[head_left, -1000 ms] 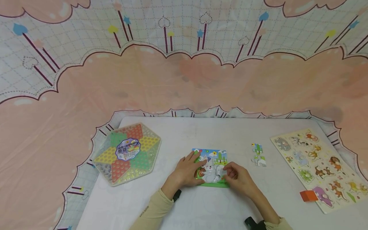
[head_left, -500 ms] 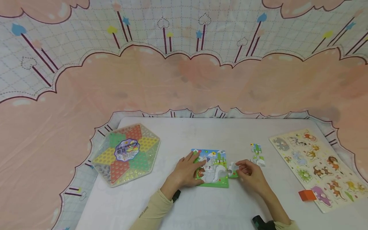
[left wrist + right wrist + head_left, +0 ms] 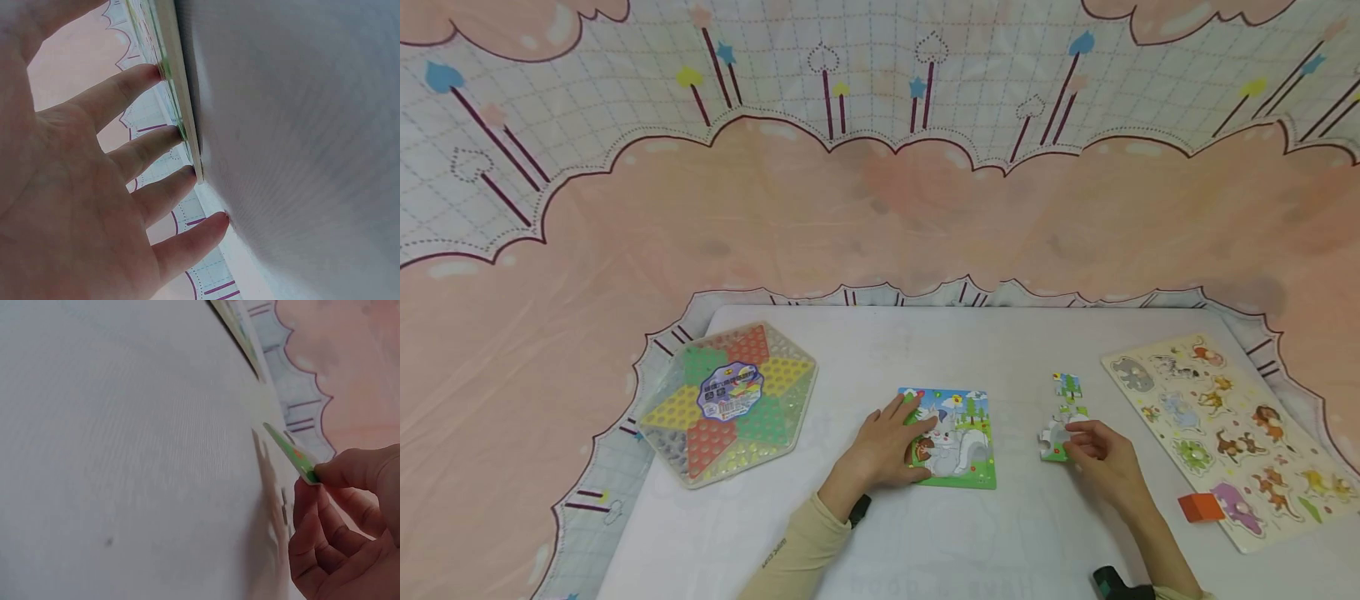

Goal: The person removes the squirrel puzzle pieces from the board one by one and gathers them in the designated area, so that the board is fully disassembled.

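Near the bottom centre of the head view, the left hand (image 3: 880,446) lay flat with straight, spread fingers pressing the left side of the squirrel puzzle board (image 3: 958,437). The left wrist view showed those fingertips (image 3: 153,72) touching the board's edge (image 3: 178,94) on the white worktop (image 3: 865,350).

To the right of the board, well apart from it, the right hand (image 3: 1101,462) pinched a puzzle piece (image 3: 1052,440) between thumb and curled fingers. In the right wrist view the piece (image 3: 289,452) was tilted, lifted off the worktop at the gripped end. Just above it in the head view lay a small cluster of loose pieces (image 3: 1067,392), the held piece close beside them.

At the left of the worktop sat a hexagonal checkers board (image 3: 730,400) in its wrapper. At the right edge lay an animal peg puzzle (image 3: 1225,425), with an orange block (image 3: 1195,506) touching its lower left side. A pink and white patterned cloth (image 3: 880,208) hung behind.
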The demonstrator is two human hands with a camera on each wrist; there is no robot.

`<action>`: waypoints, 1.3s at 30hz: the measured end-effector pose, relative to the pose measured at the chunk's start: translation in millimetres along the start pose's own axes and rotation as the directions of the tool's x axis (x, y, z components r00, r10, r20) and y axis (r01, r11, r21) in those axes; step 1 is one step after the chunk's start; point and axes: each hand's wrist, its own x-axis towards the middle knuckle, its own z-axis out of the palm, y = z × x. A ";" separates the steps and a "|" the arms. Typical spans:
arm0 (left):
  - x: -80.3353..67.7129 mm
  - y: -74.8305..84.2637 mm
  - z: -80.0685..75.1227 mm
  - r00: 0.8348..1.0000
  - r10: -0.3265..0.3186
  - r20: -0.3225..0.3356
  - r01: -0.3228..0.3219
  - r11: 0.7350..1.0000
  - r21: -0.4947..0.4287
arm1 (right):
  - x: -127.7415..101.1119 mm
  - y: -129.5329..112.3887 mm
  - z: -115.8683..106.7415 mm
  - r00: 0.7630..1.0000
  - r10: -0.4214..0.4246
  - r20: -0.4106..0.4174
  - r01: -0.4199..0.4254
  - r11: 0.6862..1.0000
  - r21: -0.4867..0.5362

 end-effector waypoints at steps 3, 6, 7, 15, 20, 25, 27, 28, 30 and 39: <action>-0.1 0.1 -0.2 1.000 0.000 0.005 0.000 1.000 -0.006 | -1.4 5.4 -4.5 1.000 0.009 -0.008 -0.009 1.000 -0.018; -0.3 0.3 -0.8 1.000 -0.001 0.008 0.001 1.000 -0.013 | -1.9 10.6 -7.9 1.000 0.004 -0.017 -0.004 0.999 -0.037; -0.3 0.3 -0.9 1.000 -0.002 0.010 0.002 1.000 -0.014 | -1.9 12.2 -8.9 1.000 0.003 -0.020 -0.003 0.999 -0.043; -0.2 0.3 -2.1 1.000 0.004 0.007 -0.004 1.000 -0.013 | -2.1 18.2 -19.1 0.999 0.050 -0.011 -0.050 0.997 -0.051; 0.1 -0.4 -1.6 1.000 0.006 0.004 -0.006 1.000 -0.014 | -3.5 16.7 -24.0 0.995 0.104 -0.008 -0.104 0.993 -0.054; -0.2 -0.4 -0.8 1.000 0.003 0.002 -0.003 1.000 -0.011 | -5.0 18.5 -24.9 0.991 0.134 -0.004 -0.134 0.990 -0.050; -0.5 0.0 -0.9 1.000 0.004 0.000 -0.004 1.000 -0.012 | -5.5 19.6 -25.4 0.990 0.143 0.001 -0.143 0.989 -0.048; -0.6 0.2 -0.9 1.000 0.005 0.000 -0.005 1.000 -0.015 | -5.7 20.2 -25.6 0.989 0.148 0.004 -0.148 0.988 -0.050; -0.8 0.4 -1.2 1.000 0.006 -0.001 -0.006 1.000 -0.017 | -6.0 21.2 -26.1 0.988 0.157 0.010 -0.156 0.986 -0.056; -1.7 0.7 -3.8 1.000 0.005 0.001 -0.005 0.999 -0.038 | -6.0 23.5 -28.1 0.990 0.132 0.041 -0.128 0.989 -0.079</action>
